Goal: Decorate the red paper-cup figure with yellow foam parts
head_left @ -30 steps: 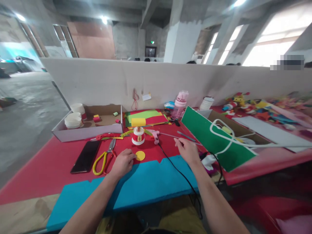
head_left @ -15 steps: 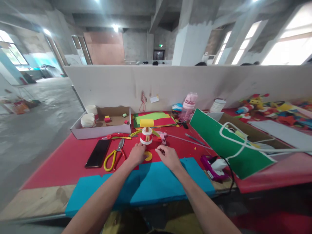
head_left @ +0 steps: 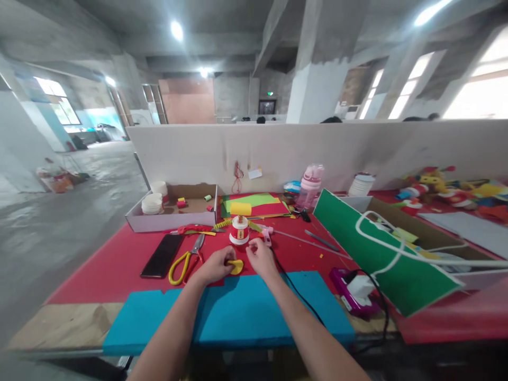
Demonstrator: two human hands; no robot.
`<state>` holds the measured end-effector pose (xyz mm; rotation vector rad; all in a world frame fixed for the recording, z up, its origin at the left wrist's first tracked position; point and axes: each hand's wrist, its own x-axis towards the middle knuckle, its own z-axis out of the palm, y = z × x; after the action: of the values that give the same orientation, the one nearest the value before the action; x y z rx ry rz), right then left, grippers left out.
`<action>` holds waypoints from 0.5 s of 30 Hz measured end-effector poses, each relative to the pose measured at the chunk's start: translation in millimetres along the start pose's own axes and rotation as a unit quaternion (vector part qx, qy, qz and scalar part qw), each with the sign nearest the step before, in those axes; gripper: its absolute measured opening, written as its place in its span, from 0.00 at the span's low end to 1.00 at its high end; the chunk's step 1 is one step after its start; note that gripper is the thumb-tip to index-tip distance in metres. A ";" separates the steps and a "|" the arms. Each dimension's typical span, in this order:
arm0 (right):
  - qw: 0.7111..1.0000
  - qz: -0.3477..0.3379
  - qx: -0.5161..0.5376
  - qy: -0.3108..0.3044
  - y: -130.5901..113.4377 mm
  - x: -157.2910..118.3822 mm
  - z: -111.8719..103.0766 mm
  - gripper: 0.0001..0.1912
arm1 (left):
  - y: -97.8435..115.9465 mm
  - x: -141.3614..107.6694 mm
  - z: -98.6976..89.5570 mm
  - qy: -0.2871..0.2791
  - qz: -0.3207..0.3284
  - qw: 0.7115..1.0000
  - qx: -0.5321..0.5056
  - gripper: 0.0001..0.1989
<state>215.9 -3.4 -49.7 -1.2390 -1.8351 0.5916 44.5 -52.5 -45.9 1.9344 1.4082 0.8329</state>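
Beneath both hands spreads the red table cover (head_left: 103, 264), with a blue slab (head_left: 234, 312) on its near side under the forearms. Right of the right hand (head_left: 262, 257) leans a green board (head_left: 345, 227); beyond and left of the left hand (head_left: 216, 264) sits an open box (head_left: 184, 222). Left of that hand lie a black phone (head_left: 162, 256) and scissors (head_left: 194, 251). Just beyond both hands stands the red-and-white cup figure (head_left: 239, 230), upright, near a pink glue gun (head_left: 268, 235). The left fingers hold a yellow disc (head_left: 237, 266); the right fingers are drawn narrow, seemingly empty.
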 end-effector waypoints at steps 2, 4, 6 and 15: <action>0.999 0.018 -0.030 0.020 4.1 4.5 17.5 0.15 | -6.3 -3.5 -7.1 -0.043 0.015 0.997 -0.062 0.08; 0.998 0.026 -0.039 0.043 7.5 5.9 29.7 0.25 | -10.0 -4.4 -12.5 -0.084 0.007 0.990 -0.117 0.09; 0.997 0.020 -0.036 0.058 8.8 6.4 35.8 0.32 | -10.7 -3.7 -16.0 -0.107 -0.010 0.979 -0.172 0.11; 0.990 0.109 -0.088 -0.010 7.1 23.1 34.2 0.16 | -7.6 -3.2 -16.7 -0.115 -0.038 0.967 -0.224 0.14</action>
<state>187.2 22.7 -65.3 -1.5712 -1.8114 0.5706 26.4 -51.8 -41.7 1.5622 1.0421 0.7815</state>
